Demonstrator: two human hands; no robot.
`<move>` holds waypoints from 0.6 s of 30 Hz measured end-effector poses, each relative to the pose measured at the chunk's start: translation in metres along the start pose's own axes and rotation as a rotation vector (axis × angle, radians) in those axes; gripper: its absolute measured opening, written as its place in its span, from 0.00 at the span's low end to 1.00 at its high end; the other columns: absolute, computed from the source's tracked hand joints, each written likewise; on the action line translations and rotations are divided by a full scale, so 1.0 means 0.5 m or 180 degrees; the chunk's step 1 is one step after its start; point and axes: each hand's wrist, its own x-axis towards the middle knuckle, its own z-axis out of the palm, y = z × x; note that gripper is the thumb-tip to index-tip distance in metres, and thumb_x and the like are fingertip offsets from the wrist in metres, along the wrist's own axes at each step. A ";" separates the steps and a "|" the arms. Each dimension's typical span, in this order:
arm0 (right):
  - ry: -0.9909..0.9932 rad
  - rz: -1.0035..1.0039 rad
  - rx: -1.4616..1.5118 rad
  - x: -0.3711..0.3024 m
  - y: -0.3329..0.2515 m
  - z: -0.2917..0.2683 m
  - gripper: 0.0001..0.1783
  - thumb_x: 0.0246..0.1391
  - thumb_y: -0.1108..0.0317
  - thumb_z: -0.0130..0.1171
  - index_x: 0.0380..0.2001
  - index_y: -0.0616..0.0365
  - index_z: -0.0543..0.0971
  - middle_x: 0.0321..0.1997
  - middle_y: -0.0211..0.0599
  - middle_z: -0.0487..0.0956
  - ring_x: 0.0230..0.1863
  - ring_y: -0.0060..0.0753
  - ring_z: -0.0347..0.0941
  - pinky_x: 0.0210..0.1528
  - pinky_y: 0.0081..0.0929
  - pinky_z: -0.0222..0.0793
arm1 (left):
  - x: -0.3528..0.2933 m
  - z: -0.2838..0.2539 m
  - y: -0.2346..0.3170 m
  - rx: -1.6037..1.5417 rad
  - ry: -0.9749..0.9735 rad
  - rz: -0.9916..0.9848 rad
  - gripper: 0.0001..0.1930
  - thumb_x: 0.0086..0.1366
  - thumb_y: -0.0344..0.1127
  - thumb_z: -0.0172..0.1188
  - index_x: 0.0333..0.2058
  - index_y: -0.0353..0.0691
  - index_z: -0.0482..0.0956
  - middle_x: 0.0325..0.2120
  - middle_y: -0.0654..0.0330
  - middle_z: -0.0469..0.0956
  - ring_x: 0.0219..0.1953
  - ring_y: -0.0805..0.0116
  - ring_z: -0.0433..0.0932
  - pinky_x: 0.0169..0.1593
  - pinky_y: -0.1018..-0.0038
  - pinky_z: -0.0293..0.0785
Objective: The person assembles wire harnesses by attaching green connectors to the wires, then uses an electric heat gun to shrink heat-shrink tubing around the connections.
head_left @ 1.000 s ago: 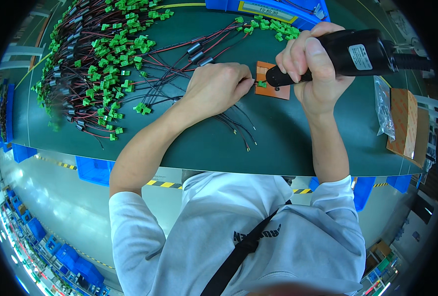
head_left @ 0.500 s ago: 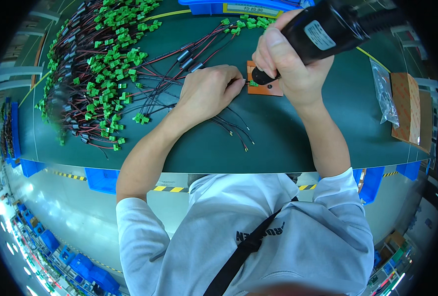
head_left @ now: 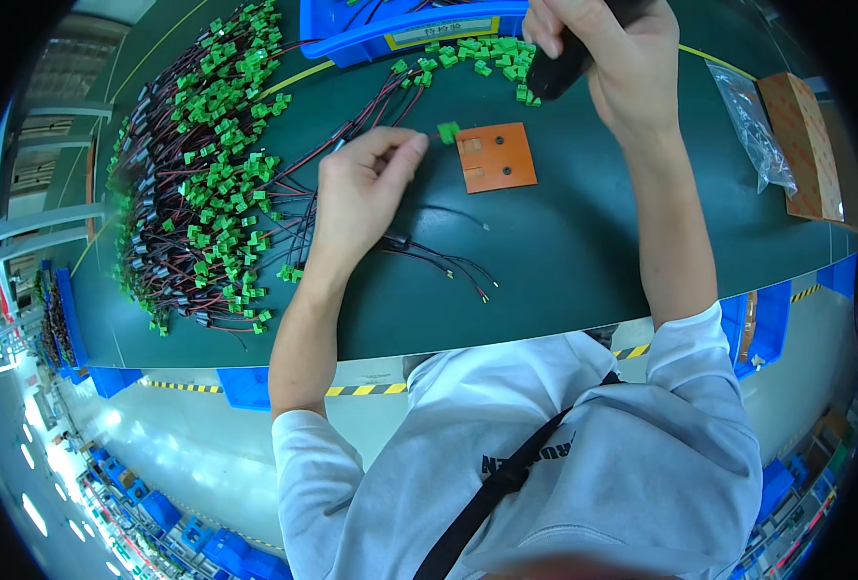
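Beside the orange board (head_left: 519,150), left hand (head_left: 366,188) pinches green plug (head_left: 448,132) by its wire (head_left: 434,136), seemingly needing steadiness; right hand (head_left: 632,68) grips black tool (head_left: 557,72).

The left forearm (head_left: 308,324) is extended up from a bent elbow and inclined slightly to the right, with the left wrist (head_left: 334,256) carried on nearly the same line. The left hand (head_left: 363,188) is turned with its back toward the camera; its thumb and index finger are brought together in a pinch pointed rightward, the other fingers being folded under and largely hidden. The right forearm (head_left: 675,232) is held more upright, leaned slightly leftward toward the wrist. The right hand (head_left: 632,63) is reached farther forward, its fingers curled in a grip, partly cropped by the upper edge.
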 end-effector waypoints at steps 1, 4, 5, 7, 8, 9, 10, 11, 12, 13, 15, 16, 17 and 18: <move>-0.0167 -0.0110 -0.0325 0.009 0.007 -0.026 0.20 0.68 0.64 0.66 0.56 0.62 0.73 0.27 0.32 0.77 0.26 0.23 0.74 0.32 0.25 0.72 | 0.007 -0.006 -0.007 -0.0438 0.0017 -0.0127 0.12 0.73 0.31 0.66 0.50 0.30 0.85 0.30 0.60 0.84 0.29 0.76 0.82 0.34 0.78 0.77; -0.1453 -0.0706 0.2671 0.076 0.128 -0.084 0.25 0.70 0.52 0.63 0.57 0.61 0.73 0.32 0.36 0.79 0.33 0.26 0.77 0.35 0.29 0.73 | 0.027 0.019 -0.010 -0.0999 0.0442 0.0022 0.16 0.73 0.30 0.64 0.55 0.29 0.81 0.36 0.58 0.84 0.33 0.74 0.83 0.36 0.79 0.78; -0.1040 -0.0231 0.0493 0.039 0.037 -0.084 0.34 0.70 0.40 0.59 0.57 0.63 0.74 0.38 0.40 0.81 0.40 0.32 0.80 0.42 0.34 0.78 | 0.023 0.019 -0.012 -0.1094 0.0960 0.0274 0.17 0.73 0.29 0.64 0.57 0.29 0.80 0.39 0.57 0.83 0.35 0.74 0.83 0.38 0.80 0.78; -0.1164 0.0218 0.1230 0.047 0.008 -0.087 0.35 0.69 0.39 0.59 0.56 0.64 0.75 0.40 0.42 0.82 0.42 0.34 0.81 0.44 0.35 0.79 | 0.024 0.031 -0.005 -0.1039 0.1101 0.0458 0.15 0.72 0.28 0.65 0.55 0.30 0.81 0.39 0.58 0.82 0.36 0.74 0.82 0.38 0.80 0.77; -0.1291 0.0678 0.1994 0.048 0.007 -0.089 0.36 0.68 0.39 0.60 0.56 0.65 0.76 0.42 0.44 0.83 0.44 0.36 0.82 0.46 0.36 0.81 | 0.021 0.031 -0.004 -0.0958 0.1263 0.0634 0.14 0.70 0.27 0.66 0.52 0.32 0.83 0.40 0.59 0.82 0.37 0.75 0.81 0.38 0.80 0.76; -0.1066 0.0865 0.1621 0.059 0.053 -0.131 0.34 0.63 0.41 0.66 0.52 0.67 0.80 0.43 0.46 0.84 0.46 0.41 0.83 0.49 0.38 0.83 | 0.017 0.017 -0.012 -0.0938 0.1283 0.0629 0.14 0.70 0.27 0.66 0.52 0.32 0.83 0.40 0.59 0.82 0.37 0.75 0.81 0.38 0.80 0.76; -0.1367 0.0134 -0.0236 0.054 0.036 -0.163 0.26 0.62 0.48 0.68 0.44 0.64 0.84 0.43 0.42 0.84 0.45 0.43 0.83 0.47 0.38 0.82 | 0.025 0.009 -0.018 -0.0472 0.0666 0.0879 0.12 0.69 0.27 0.67 0.50 0.33 0.84 0.38 0.60 0.82 0.37 0.74 0.80 0.39 0.78 0.76; -0.1780 0.0046 -0.1355 0.058 0.058 -0.165 0.22 0.63 0.51 0.68 0.42 0.63 0.85 0.42 0.40 0.84 0.44 0.40 0.83 0.45 0.37 0.81 | 0.017 -0.008 -0.017 0.0113 0.0154 0.1066 0.10 0.67 0.26 0.68 0.47 0.34 0.85 0.37 0.62 0.82 0.36 0.74 0.80 0.39 0.77 0.76; -0.2161 -0.0060 -0.2486 0.066 0.093 -0.169 0.18 0.64 0.54 0.67 0.40 0.61 0.86 0.40 0.39 0.84 0.43 0.38 0.83 0.44 0.35 0.79 | 0.005 -0.018 -0.014 0.0034 -0.0219 0.1056 0.07 0.65 0.26 0.70 0.42 0.36 0.87 0.35 0.61 0.82 0.34 0.73 0.78 0.38 0.75 0.74; -0.2413 -0.0546 -0.2568 0.062 0.169 -0.206 0.09 0.62 0.67 0.69 0.41 0.58 0.81 0.30 0.32 0.78 0.30 0.26 0.74 0.33 0.30 0.71 | 0.004 -0.025 0.000 0.0044 -0.0784 0.1136 0.07 0.65 0.27 0.70 0.41 0.36 0.87 0.34 0.60 0.82 0.35 0.70 0.78 0.39 0.74 0.74; -0.2630 -0.0214 -0.3553 0.045 0.193 -0.200 0.13 0.58 0.62 0.72 0.40 0.57 0.84 0.39 0.34 0.78 0.42 0.36 0.76 0.44 0.34 0.72 | 0.000 -0.043 -0.002 0.0158 -0.1683 0.1601 0.09 0.61 0.31 0.74 0.40 0.38 0.88 0.34 0.59 0.80 0.38 0.61 0.78 0.42 0.68 0.74; -0.2661 -0.0079 -0.3982 0.033 0.189 -0.193 0.12 0.58 0.63 0.72 0.40 0.57 0.84 0.39 0.35 0.77 0.43 0.39 0.76 0.46 0.36 0.73 | -0.005 -0.043 0.002 0.0146 -0.1685 0.1574 0.09 0.61 0.31 0.74 0.40 0.38 0.88 0.34 0.59 0.80 0.38 0.61 0.78 0.42 0.68 0.74; -0.2552 0.0161 -0.3835 0.029 0.201 -0.196 0.13 0.57 0.63 0.72 0.40 0.58 0.84 0.39 0.35 0.76 0.45 0.40 0.76 0.46 0.37 0.72 | -0.010 -0.042 0.006 0.0411 -0.1983 0.1699 0.11 0.59 0.33 0.76 0.39 0.37 0.88 0.34 0.60 0.80 0.40 0.60 0.77 0.44 0.66 0.73; -0.2753 0.0148 -0.3938 0.037 0.204 -0.203 0.12 0.63 0.63 0.68 0.45 0.57 0.82 0.40 0.35 0.78 0.45 0.37 0.77 0.46 0.34 0.77 | -0.015 -0.039 0.010 0.0677 -0.2281 0.1824 0.13 0.56 0.35 0.78 0.39 0.37 0.88 0.34 0.61 0.79 0.41 0.58 0.76 0.46 0.65 0.72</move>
